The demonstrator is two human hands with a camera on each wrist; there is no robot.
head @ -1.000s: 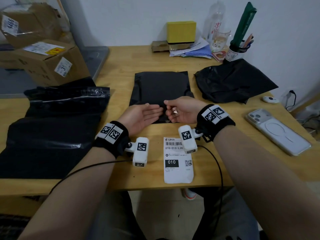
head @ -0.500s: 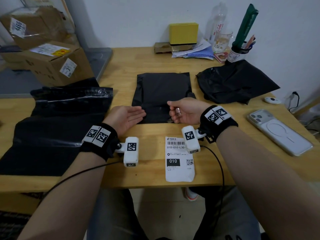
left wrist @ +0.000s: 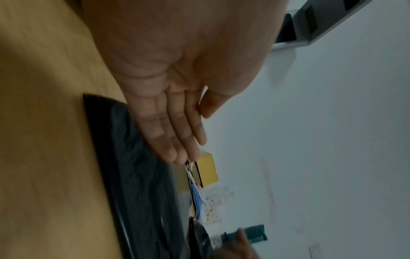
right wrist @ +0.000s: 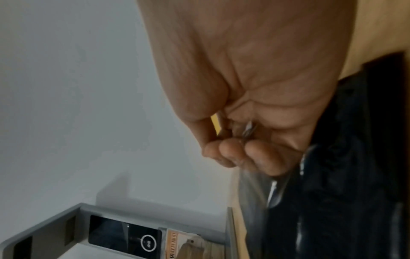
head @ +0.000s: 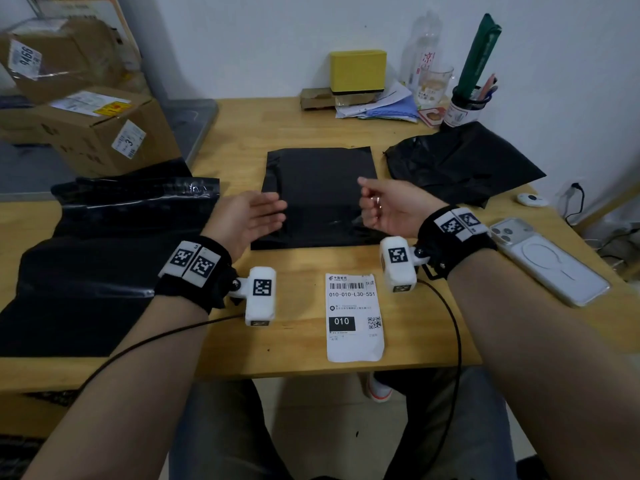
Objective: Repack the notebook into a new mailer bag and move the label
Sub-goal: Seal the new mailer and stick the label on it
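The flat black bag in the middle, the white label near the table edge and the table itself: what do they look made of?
Black mailer bag: thin plastic film by its look, slightly glossy, with creases catching light. Shipping label: printed paper, matte white, one corner slightly curled; sticker backing cannot be told. Table: wood or wood veneer, light, smooth, faint grain.

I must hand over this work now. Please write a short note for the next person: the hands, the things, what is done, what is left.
Left hand: open, empty, above the left edge of the flat black bag.
Right hand: fingers curled; I cannot tell if they pinch anything.
Label: loose on the table, in front of the flat bag.
Crumpled black bag: lies to the right.
Notebook: not visible, perhaps already inside the flat bag.
Left: stick the label on the flat bag.
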